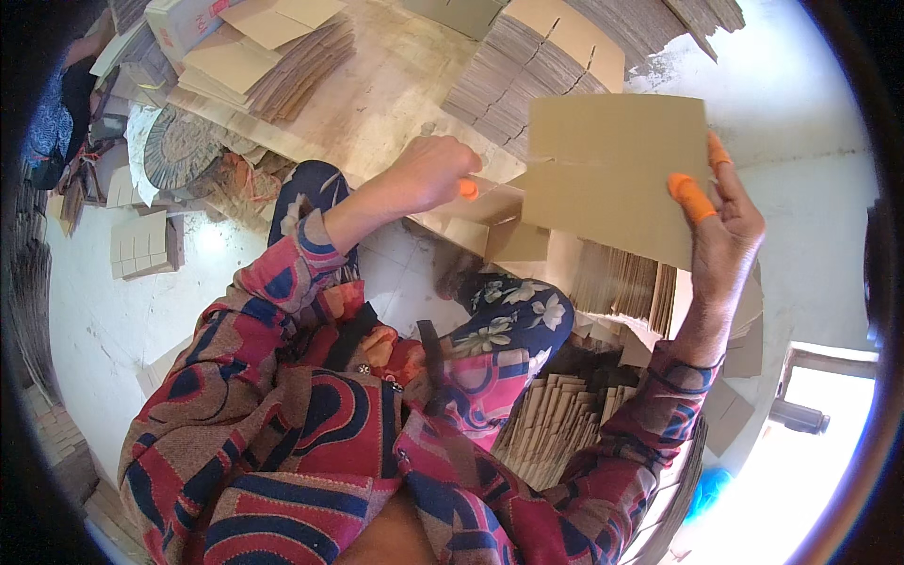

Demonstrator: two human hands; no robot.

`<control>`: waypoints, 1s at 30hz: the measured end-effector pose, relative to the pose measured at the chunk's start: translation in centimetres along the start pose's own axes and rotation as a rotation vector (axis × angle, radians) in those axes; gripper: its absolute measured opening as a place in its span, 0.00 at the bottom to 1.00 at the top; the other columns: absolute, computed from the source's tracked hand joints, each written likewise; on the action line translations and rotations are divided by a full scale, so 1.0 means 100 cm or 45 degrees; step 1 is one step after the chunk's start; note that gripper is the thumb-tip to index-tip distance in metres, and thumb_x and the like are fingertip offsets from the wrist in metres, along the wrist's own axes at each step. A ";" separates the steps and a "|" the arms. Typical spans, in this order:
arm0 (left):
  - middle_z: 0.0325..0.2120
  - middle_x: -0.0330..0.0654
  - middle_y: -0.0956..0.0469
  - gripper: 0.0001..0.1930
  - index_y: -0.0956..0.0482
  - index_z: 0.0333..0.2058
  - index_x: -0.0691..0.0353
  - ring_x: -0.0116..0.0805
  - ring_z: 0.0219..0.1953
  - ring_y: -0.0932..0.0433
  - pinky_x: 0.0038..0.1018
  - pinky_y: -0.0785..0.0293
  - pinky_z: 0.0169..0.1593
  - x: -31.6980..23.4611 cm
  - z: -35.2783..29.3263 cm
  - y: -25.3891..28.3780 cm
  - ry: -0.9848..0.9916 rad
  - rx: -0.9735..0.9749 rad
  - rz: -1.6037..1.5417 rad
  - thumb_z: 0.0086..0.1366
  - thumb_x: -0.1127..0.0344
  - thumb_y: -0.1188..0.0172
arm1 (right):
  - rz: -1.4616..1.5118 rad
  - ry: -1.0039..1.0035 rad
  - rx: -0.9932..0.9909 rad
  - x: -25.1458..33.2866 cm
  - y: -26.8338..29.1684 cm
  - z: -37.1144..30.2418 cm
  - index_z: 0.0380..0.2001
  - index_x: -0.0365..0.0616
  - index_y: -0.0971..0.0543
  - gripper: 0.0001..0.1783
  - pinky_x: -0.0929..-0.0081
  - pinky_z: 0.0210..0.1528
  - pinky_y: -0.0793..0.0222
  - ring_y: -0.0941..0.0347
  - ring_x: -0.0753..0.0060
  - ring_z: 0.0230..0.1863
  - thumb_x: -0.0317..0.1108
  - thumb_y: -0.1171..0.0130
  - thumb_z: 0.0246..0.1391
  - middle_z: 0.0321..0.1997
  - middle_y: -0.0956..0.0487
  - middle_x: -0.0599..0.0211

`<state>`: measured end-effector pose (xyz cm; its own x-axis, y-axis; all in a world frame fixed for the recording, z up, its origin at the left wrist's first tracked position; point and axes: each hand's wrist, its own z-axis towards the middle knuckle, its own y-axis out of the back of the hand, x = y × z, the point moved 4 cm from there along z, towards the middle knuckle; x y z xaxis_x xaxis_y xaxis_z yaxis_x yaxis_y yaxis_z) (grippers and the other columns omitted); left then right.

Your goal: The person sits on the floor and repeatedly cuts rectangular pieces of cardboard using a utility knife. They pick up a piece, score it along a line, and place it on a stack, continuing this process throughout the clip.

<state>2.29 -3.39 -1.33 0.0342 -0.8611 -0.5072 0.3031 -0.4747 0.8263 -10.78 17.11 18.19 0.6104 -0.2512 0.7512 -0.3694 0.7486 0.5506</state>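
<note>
This looks like a cardboard workshop: a slotted stack (537, 80) stands at the right of the wooden table (381, 80), piled sheets (306, 71) at its left, upright pieces (556, 419) nearer than it.

From the head, one fisheye view looks down and forward: torso (381, 461) near, at half past six; left hand (435, 172) farther off at twelve, right hand (733, 224) between two and three.

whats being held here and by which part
The right hand holds a cardboard sheet by its right edge; whether the left hand grips anything is unclear.
</note>
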 end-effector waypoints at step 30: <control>0.20 0.54 0.25 0.08 0.20 0.25 0.63 0.55 0.28 0.24 0.44 0.31 0.30 -0.005 0.005 0.002 -0.033 -0.007 -0.046 0.43 0.78 0.43 | -0.134 -0.144 0.829 -0.013 -0.116 -0.020 0.65 0.36 0.50 0.42 0.74 0.20 0.28 0.23 0.66 0.26 0.14 0.46 0.46 0.39 0.23 0.51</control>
<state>1.88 -3.11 -0.80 -0.0018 -0.8479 -0.5301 0.3087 -0.5047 0.8062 -5.86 9.92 10.11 0.6019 -0.3922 0.6956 -0.6812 0.2025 0.7035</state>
